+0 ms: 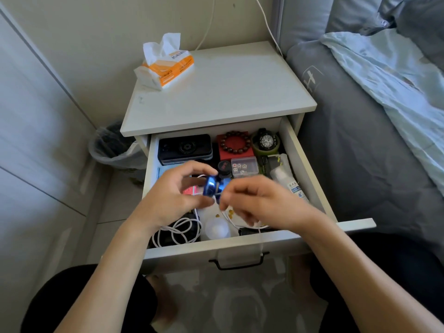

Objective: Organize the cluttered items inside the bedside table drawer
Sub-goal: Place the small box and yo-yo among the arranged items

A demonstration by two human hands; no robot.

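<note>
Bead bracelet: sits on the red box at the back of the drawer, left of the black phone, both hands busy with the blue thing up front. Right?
One thing is off. The head view shows the bead bracelet on the red box to the right of the black phone, not left. Both hands, left and right, do work the blue thing.

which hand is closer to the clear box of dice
Right. The right hand sits just in front of the clear dice box, slightly to its right. The left hand is farther off to the box's left, holding the blue yo-yo.
</note>
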